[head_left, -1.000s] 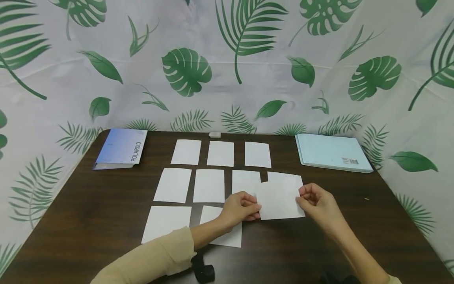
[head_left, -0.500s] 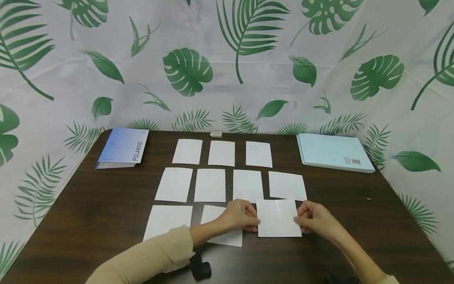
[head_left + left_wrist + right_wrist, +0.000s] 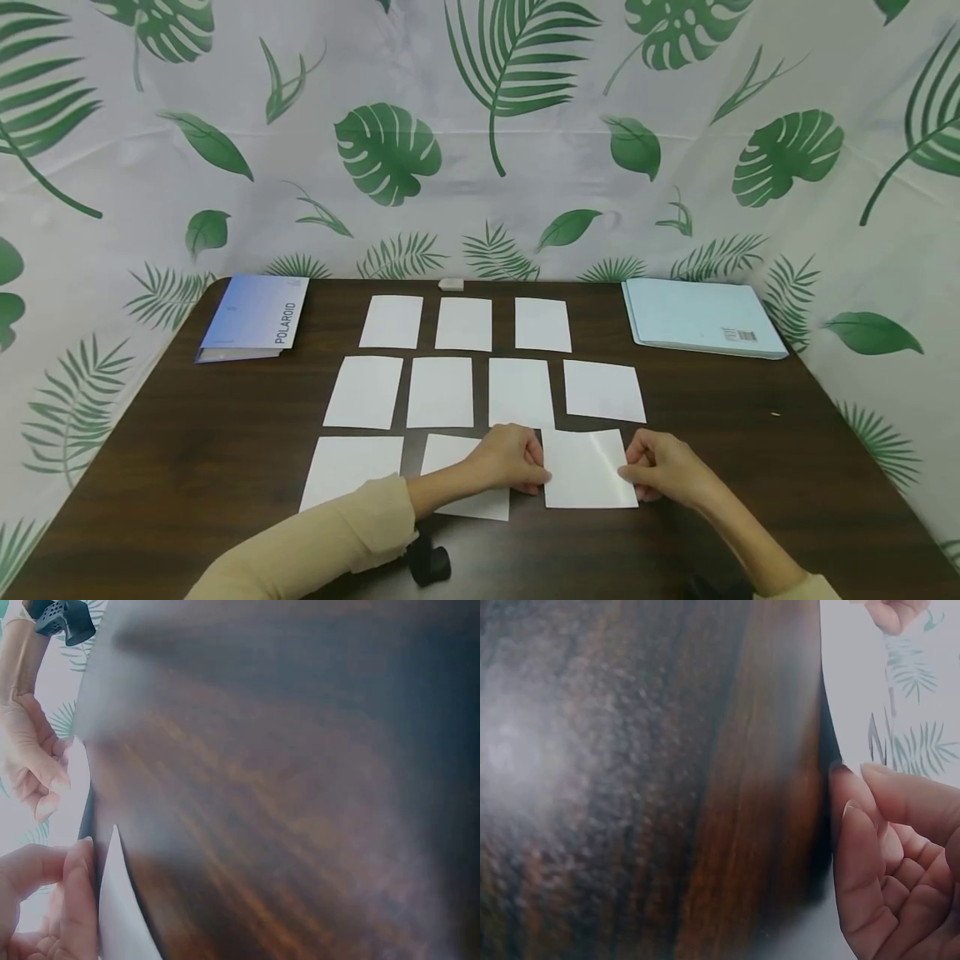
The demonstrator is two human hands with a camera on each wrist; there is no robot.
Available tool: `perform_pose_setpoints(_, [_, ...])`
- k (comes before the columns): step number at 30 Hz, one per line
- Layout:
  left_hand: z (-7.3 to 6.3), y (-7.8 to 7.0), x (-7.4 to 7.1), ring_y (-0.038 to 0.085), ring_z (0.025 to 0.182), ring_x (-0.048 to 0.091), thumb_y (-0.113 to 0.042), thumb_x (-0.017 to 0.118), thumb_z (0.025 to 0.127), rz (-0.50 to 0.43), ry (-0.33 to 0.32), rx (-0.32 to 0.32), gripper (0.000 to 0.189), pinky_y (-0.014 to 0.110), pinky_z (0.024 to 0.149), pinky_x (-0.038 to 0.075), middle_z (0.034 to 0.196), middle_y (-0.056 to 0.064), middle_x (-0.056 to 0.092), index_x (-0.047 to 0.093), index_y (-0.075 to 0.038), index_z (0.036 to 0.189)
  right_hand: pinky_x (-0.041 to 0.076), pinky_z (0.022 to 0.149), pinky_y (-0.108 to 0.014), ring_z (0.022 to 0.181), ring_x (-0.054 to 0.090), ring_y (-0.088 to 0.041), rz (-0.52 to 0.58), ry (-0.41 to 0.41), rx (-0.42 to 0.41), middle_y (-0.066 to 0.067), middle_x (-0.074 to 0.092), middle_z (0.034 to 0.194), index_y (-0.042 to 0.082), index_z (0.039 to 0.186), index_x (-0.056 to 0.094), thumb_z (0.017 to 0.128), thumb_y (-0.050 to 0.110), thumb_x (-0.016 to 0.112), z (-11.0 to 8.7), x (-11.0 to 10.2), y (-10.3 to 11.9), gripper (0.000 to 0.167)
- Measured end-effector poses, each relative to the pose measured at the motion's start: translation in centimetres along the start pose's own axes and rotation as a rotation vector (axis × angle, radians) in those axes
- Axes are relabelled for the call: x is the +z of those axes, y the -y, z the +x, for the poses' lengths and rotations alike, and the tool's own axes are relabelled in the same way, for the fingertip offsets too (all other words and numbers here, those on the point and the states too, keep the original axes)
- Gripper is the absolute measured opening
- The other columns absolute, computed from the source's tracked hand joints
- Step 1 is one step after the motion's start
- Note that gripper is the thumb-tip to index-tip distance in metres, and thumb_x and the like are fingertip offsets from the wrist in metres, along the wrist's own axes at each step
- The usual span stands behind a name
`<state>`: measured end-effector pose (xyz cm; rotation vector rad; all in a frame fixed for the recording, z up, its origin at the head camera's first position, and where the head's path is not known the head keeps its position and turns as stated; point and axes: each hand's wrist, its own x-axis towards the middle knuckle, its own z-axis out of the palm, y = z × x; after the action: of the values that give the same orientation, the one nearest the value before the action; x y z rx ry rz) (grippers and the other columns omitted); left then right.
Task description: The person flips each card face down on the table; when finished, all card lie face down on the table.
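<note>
Between both hands in the head view is a blank white square card [image 3: 588,468], lying low over the table at the right end of the front row. My left hand [image 3: 510,460] pinches its left edge between thumb and fingers, and that forearm crosses above another white card [image 3: 480,504]. At the opposite edge, my right hand [image 3: 669,467] pinches with thumb and curled fingers. The right wrist view shows the right fingertips [image 3: 866,776] right at the card's corner, a dark gap of shadow under its edge. Just beyond the held card lies a white card [image 3: 604,390].
More white cards lie in rows, including one at front left [image 3: 352,468] and one at the back [image 3: 542,325]. A blue POLAROID album [image 3: 255,315] sits back left, a pale blue album [image 3: 701,317] back right. A small white block [image 3: 452,285] is at the far edge.
Both hands have brought the held card nearer the front edge and lower, off the cards it overlapped. Over the last half second it shifted only slightly.
</note>
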<state>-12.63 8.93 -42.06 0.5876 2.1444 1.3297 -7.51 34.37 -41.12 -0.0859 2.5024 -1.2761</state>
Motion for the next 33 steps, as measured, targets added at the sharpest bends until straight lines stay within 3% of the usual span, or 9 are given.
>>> perform_pose_setpoints(11, [0.46,0.01,0.03,0.006,0.043,0.061,-0.003,0.072,0.074,0.173,0.032,0.033,0.013,0.013,0.042,0.045,0.052,0.001,0.065,0.062,-0.008,0.067,0.053,0.046,-0.026,0.051,0.059,-0.015,-0.026,0.025,0.028,-0.004,0.055,0.059,-0.001,0.08,0.051,0.081,0.007,0.071,-0.08,-0.33,0.33,0.021])
perform_pose_setpoints(18, [0.46,-0.19,-0.02,0.008,0.043,0.061,-0.002,0.072,0.074,0.166,0.033,-0.002,0.016,0.015,0.042,0.047,0.051,0.0,0.062,0.06,-0.007,0.065,0.054,0.046,-0.028,0.05,0.059,-0.015,-0.033,0.047,0.053,-0.004,0.056,0.059,-0.001,0.081,0.052,0.081,0.011,0.072,0.23,-0.53,0.18,0.023])
perform_pose_setpoints(33, [0.8,-0.57,0.03,0.011,0.044,0.062,-0.003,0.074,0.075,0.229,0.061,-0.01,0.019,0.014,0.042,0.047,0.05,0.002,0.061,0.059,-0.006,0.064,0.055,0.047,-0.03,0.047,0.06,-0.014,-0.068,0.057,0.104,-0.003,0.057,0.058,0.001,0.077,0.053,0.08,0.015,0.074,0.44,-0.76,0.08,0.026])
